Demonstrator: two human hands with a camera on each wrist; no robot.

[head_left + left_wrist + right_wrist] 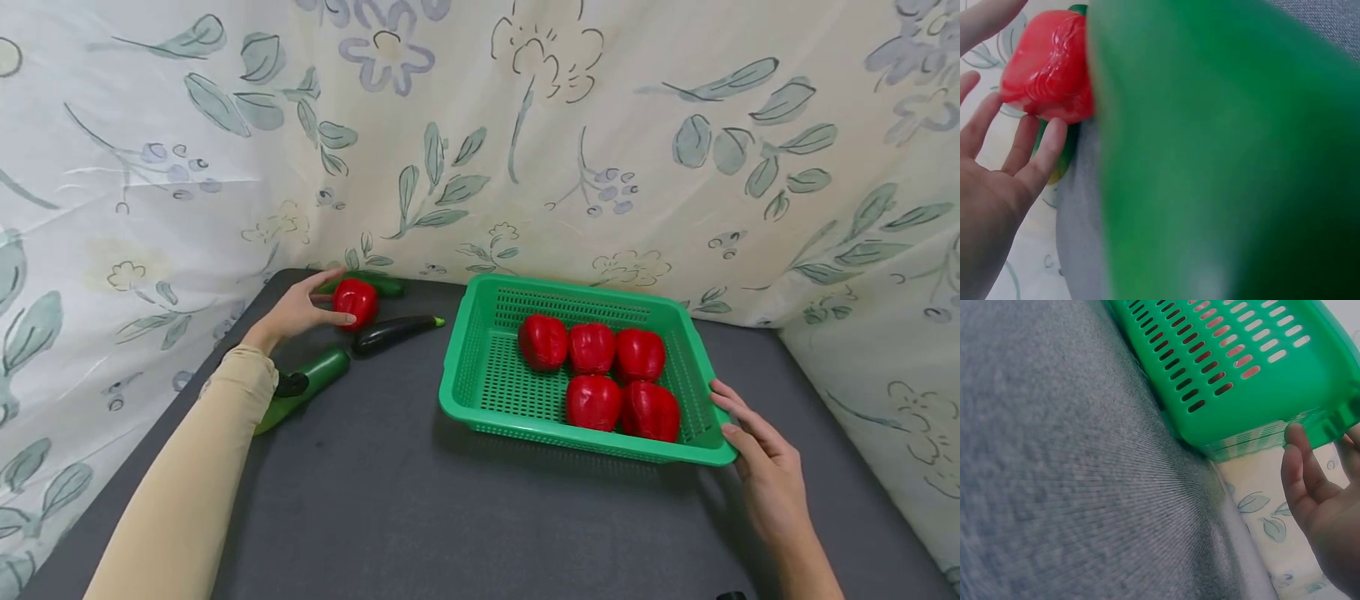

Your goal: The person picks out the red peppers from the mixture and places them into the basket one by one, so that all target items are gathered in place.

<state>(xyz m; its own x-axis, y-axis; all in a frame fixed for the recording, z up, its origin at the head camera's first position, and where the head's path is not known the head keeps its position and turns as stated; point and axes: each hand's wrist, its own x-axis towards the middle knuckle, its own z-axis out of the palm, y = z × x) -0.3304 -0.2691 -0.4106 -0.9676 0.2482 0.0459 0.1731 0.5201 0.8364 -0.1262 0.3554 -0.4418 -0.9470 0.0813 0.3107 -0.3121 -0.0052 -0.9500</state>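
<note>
At the far left of the table my left hand (298,310) holds a red bell pepper (356,302), thumb on its near side and fingers on its far side. The left wrist view shows the fingertips right at the glossy pepper (1050,65). My right hand (768,462) grips the right rim of a green plastic basket (480,367), close to its near corner. From the right wrist, the fingers appear at the rim of the slotted basket (1222,419). Several red bell peppers (592,402) sit in the basket's middle and right part.
A dark eggplant (396,335) lies beside the held pepper, with a green cucumber-like vegetable (378,283) behind. More long green vegetables (311,385) lie by the left forearm, one blurred and large (1222,150) before the left wrist camera. Flowered cloth (450,150) surrounds the grey table (480,517).
</note>
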